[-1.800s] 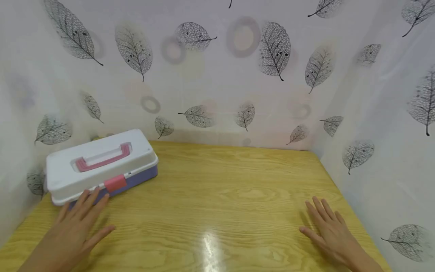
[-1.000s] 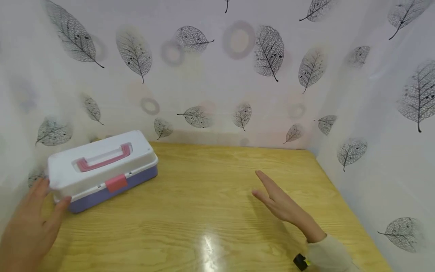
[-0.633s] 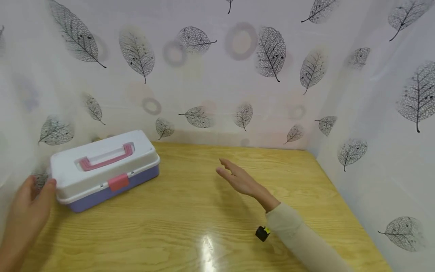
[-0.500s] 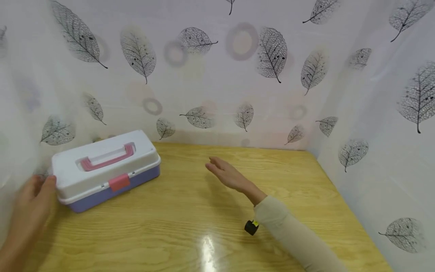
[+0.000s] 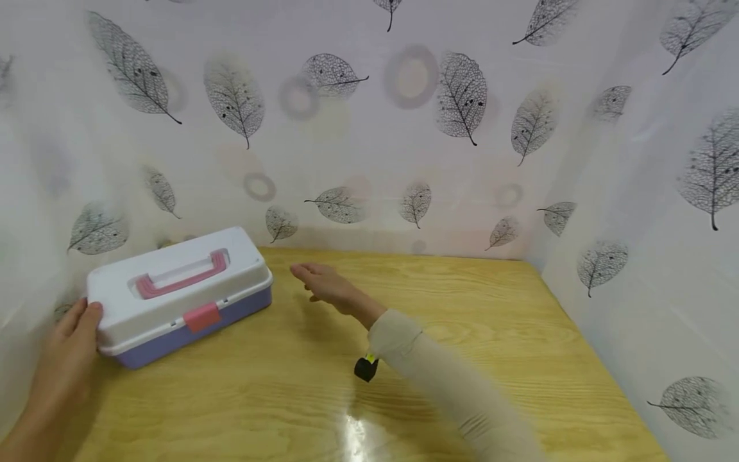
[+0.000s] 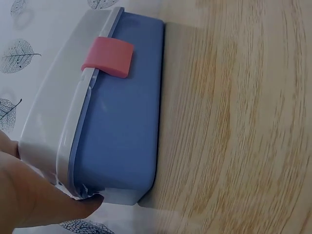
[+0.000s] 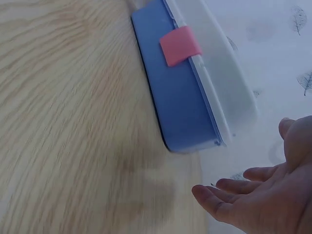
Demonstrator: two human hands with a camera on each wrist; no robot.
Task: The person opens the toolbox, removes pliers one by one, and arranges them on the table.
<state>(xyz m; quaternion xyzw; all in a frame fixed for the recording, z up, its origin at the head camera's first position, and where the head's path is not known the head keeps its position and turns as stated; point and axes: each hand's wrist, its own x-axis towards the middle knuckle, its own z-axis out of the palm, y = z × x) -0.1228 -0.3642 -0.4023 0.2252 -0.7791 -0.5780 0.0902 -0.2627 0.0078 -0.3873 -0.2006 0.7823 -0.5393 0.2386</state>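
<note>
A toolbox [image 5: 167, 311] with a white lid and purple base sits closed at the left of the table, slightly angled. Its pink carry handle [image 5: 186, 282] lies flat in the lid, and a pink latch [image 5: 202, 317] covers the front seam. My left hand [image 5: 68, 356] is at the box's left end, thumb and fingertips against the lid's corner. In the left wrist view, the thumb [image 6: 80, 207] reaches just under the lid rim. My right hand [image 5: 331, 289] is off the right end, fingers extended and a gap between it and the box [image 7: 180, 97].
The wood-grain table [image 5: 462, 346] spreads out to the right of the box. Pale leaf-print sheeting [image 5: 369, 147] stands along the back and both sides, close behind the toolbox. A small black device [image 5: 366, 367] hangs under the right wrist.
My right hand has swept left across the table from the right side to near the box's right end. My left hand has gone from the box's front to its left end.
</note>
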